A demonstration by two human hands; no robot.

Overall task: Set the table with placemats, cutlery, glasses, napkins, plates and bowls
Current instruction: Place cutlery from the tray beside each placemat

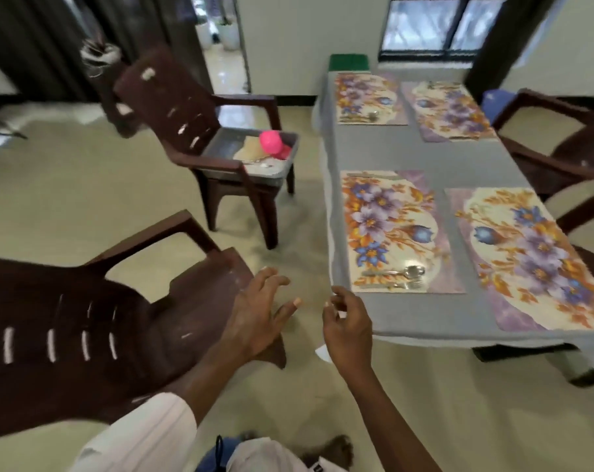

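Hovering, both hands, just off the near corner of the worktop (421, 318)! The left hand (254, 318) is spread wide, its fingers (266, 279) splayed and nearly straight, gripping nothing, hanging over the seat edge of the near chair (84, 318). The right hand (348, 335) sits beside it, clear of it, with fingers (340, 298) loosely curled, a narrow gap to the thumb and nothing held. Whether the tips brush the worktop's corner, I cannot tell.

Just beyond the right fingers lies the near-left mat (391, 226), flat. On its closest edge rest a spoon (412, 271) and a fork (409, 285), side by side, heads pointing right. Off to the right of those fingers is the near-right mat (534, 260). Far ahead sits the far-left mat (369, 93), with blurred cutlery (371, 115) on its near edge, and the far-right mat (452, 110) is next to it.

Well ahead of the left fingers, a second chair (173, 107) carries a grey tray (288, 137) on its seat, with a pink cup (271, 142) and something cream-coloured (251, 150) inside. Between those fingers and the tray lie the floor (67, 206) and the near chair's arm.
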